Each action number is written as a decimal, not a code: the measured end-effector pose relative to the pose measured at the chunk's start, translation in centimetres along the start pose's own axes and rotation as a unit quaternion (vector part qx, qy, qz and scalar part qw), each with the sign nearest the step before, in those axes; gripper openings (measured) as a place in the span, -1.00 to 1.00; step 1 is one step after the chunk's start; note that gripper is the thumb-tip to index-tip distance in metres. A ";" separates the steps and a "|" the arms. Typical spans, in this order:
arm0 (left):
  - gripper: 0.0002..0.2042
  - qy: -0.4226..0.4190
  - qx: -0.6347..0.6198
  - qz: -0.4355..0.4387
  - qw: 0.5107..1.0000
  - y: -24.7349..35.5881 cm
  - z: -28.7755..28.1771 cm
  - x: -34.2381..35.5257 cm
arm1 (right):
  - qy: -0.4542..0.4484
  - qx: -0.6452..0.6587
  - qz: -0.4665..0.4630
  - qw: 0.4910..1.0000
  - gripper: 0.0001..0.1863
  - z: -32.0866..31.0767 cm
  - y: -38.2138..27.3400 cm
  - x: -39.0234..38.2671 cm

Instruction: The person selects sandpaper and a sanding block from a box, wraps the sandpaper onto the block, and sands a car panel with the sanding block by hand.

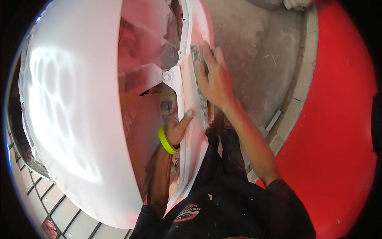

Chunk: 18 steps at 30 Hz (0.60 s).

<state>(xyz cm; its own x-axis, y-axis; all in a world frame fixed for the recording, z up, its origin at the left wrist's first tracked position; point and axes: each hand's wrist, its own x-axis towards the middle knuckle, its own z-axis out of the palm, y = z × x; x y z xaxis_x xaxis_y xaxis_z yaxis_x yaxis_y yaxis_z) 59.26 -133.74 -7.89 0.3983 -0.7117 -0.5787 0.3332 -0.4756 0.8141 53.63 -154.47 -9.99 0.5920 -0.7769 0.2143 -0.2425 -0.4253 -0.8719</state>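
Note:
A white-and-pinkish car fender [190,137] runs lengthwise before me, its surface dusty and uneven in tone. My left hand [178,128] grips its inner edge, thumb on top and the other fingers hidden below; a yellow-green band [167,141] circles that wrist. Farther along, my right hand [215,81] is closed over a long, narrow, mottled-grey block [202,105] lying along the fender's outer side. The block looks like a long sanding block, with a tan edge near its close end. Motion smears the right fingertips slightly.
At left a large white hood [79,103] stands raised. Translucent sheeting [143,75] covers part of the bay beneath it, near a white bracket [169,76]. Grey concrete floor [258,59] lies to the right, bordered by a pale kerb [294,105] and a red surface [330,131].

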 end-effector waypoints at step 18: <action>-0.60 0.063 -0.034 0.001 0.997 1.1 0.9 -0.6 | -0.024 -0.023 0.004 0.999 -0.50 -0.1 1.7 7.8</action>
<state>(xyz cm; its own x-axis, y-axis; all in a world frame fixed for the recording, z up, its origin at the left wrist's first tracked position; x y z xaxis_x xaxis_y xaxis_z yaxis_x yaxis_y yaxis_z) 58.64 -134.29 -6.61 0.5018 -0.6402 -0.5816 0.3883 -0.4341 0.8129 57.72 -161.28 -9.73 0.6255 -0.7579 0.1854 -0.2823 -0.4413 -0.8518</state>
